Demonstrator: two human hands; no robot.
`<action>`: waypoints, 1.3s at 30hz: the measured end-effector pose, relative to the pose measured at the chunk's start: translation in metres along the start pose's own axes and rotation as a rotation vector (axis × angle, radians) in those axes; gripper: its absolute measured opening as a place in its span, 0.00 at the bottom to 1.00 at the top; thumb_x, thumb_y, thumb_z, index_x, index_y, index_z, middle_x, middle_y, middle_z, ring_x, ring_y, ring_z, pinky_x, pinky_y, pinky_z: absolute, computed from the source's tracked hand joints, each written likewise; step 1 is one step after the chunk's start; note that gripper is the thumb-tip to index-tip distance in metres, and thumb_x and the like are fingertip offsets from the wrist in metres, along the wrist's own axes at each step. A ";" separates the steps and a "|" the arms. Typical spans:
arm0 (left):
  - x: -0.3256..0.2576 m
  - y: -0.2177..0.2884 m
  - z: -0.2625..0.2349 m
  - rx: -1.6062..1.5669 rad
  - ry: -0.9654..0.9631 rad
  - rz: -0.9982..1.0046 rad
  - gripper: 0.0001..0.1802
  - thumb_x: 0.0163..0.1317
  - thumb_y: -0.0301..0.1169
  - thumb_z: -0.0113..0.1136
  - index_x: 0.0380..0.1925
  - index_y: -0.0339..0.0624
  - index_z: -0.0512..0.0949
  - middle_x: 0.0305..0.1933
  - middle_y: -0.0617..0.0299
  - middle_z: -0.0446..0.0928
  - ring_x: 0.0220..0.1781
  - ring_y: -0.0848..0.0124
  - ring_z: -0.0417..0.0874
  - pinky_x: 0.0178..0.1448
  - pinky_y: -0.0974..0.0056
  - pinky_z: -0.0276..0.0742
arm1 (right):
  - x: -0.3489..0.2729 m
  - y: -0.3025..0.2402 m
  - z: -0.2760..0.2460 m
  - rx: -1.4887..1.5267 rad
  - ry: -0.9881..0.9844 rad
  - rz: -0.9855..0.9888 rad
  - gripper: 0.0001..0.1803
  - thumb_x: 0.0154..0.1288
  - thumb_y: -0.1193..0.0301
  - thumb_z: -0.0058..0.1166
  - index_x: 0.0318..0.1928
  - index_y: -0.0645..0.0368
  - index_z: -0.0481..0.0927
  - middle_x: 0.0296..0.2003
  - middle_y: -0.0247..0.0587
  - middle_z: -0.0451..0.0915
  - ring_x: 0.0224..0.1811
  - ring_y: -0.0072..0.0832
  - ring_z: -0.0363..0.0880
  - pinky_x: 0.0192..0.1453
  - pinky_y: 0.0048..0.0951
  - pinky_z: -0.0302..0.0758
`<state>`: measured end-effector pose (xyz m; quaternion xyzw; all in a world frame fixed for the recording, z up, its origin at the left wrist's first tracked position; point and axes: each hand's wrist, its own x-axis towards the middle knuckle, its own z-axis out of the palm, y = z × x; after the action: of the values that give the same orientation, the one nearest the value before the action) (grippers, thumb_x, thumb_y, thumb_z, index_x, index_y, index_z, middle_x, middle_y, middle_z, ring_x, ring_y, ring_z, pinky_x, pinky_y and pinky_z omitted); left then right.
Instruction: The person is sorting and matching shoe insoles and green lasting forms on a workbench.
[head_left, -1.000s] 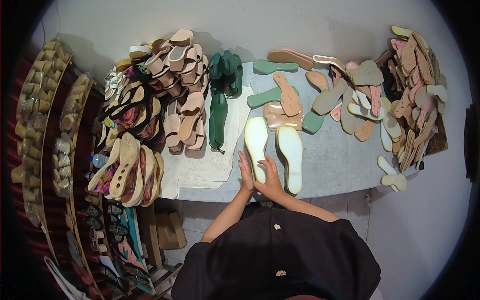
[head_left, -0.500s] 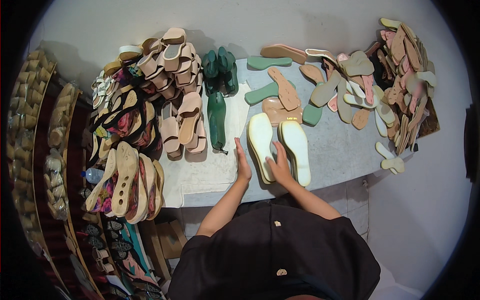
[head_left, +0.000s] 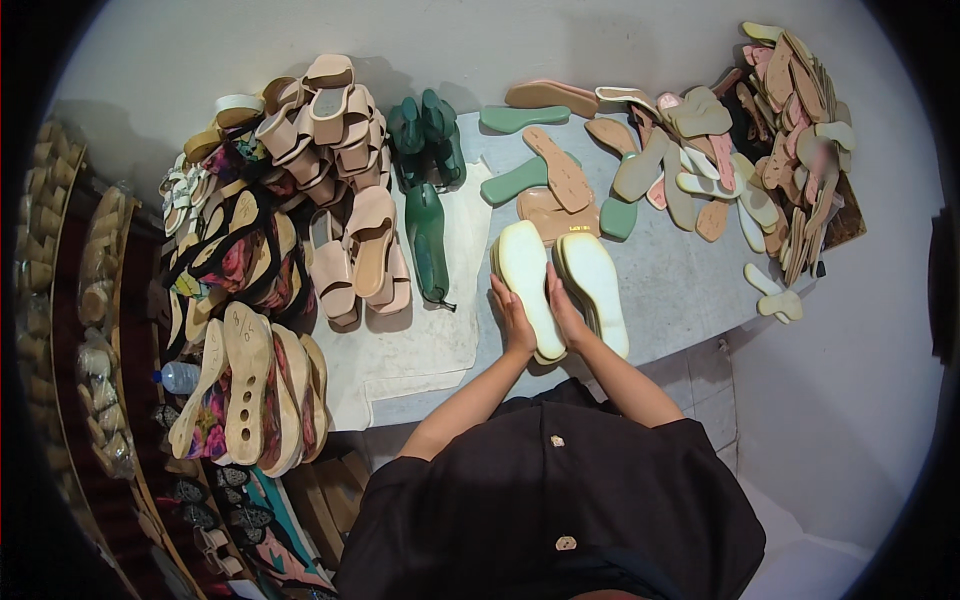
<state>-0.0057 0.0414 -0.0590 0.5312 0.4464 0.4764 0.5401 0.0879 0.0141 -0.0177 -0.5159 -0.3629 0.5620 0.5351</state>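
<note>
Now the dark shirt [head_left: 540,490] is nearest, with two buttons showing. Just past it are two piles of pale soles, side by side on the grey bench [head_left: 690,310]. The left hand [head_left: 515,322] touches the left edge of the left pile [head_left: 525,290]. Half a second ago it stood apart from that pile. The right hand [head_left: 571,315] is on the other edge; its thumb lay over the top sole before, but not now. The fingers of both hands are straight, not curled, with the left pile between them. The right pile [head_left: 595,285] is just beside the right hand; I cannot tell if they touch.

From the hands, at nine o'clock, stand some wood-soled shoes [head_left: 245,385], too jumbled to count, and one bottle [head_left: 180,377]. At three o'clock two small pale soles [head_left: 775,300] cross each other. At ten o'clock one green shoe [head_left: 428,240] lies on a white cloth [head_left: 420,350], and left of it are two pink-beige sandals [head_left: 378,255]. At twelve there is one shiny brown piece [head_left: 535,215] with one tan sole [head_left: 560,175] partly over it. Three green soles [head_left: 525,119] lie about: two at twelve, one at one o'clock. Farther off, at two o'clock, is a big sole heap [head_left: 800,150].
</note>
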 end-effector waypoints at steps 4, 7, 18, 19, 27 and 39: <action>-0.007 0.003 0.000 -0.231 0.040 -0.032 0.36 0.70 0.49 0.22 0.68 0.35 0.32 0.73 0.48 0.36 0.74 0.60 0.40 0.73 0.60 0.37 | -0.006 0.008 -0.015 0.299 0.028 0.085 0.43 0.67 0.40 0.14 0.70 0.59 0.34 0.71 0.43 0.34 0.73 0.33 0.36 0.73 0.30 0.35; -0.018 -0.011 -0.007 -0.363 0.019 -0.049 0.36 0.71 0.50 0.22 0.68 0.37 0.33 0.73 0.50 0.38 0.73 0.61 0.42 0.73 0.60 0.38 | -0.013 0.031 -0.024 0.138 -0.054 0.117 0.41 0.69 0.42 0.14 0.70 0.60 0.39 0.71 0.43 0.40 0.73 0.32 0.39 0.73 0.29 0.37; -0.005 0.002 -0.010 -0.161 0.012 -0.105 0.39 0.69 0.54 0.23 0.68 0.34 0.34 0.73 0.46 0.34 0.75 0.57 0.35 0.73 0.60 0.33 | -0.002 0.018 -0.013 -0.154 0.060 0.029 0.35 0.73 0.53 0.23 0.69 0.65 0.41 0.70 0.49 0.40 0.73 0.34 0.35 0.73 0.28 0.36; 0.003 0.002 -0.012 -0.160 0.006 -0.102 0.39 0.69 0.54 0.23 0.68 0.34 0.34 0.73 0.46 0.34 0.75 0.57 0.35 0.73 0.60 0.33 | 0.002 0.012 -0.013 -0.241 0.090 -0.028 0.35 0.73 0.53 0.23 0.69 0.65 0.40 0.70 0.49 0.40 0.73 0.34 0.35 0.73 0.28 0.36; 0.033 0.004 -0.007 -0.082 -0.083 -0.129 0.36 0.68 0.36 0.38 0.69 0.38 0.35 0.73 0.45 0.35 0.74 0.56 0.35 0.73 0.60 0.34 | 0.017 0.004 0.009 -0.063 0.112 0.031 0.38 0.73 0.61 0.31 0.68 0.61 0.24 0.70 0.49 0.30 0.73 0.34 0.30 0.72 0.29 0.37; 0.038 0.023 -0.023 0.233 -0.024 0.005 0.33 0.65 0.33 0.41 0.67 0.31 0.44 0.71 0.40 0.43 0.73 0.49 0.42 0.73 0.58 0.37 | 0.004 -0.008 0.017 -0.229 0.293 -0.038 0.40 0.64 0.68 0.46 0.68 0.69 0.39 0.66 0.65 0.49 0.69 0.48 0.50 0.70 0.38 0.49</action>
<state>-0.0242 0.0818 -0.0362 0.5971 0.4908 0.4162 0.4788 0.0739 0.0216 -0.0077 -0.6429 -0.3524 0.4255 0.5304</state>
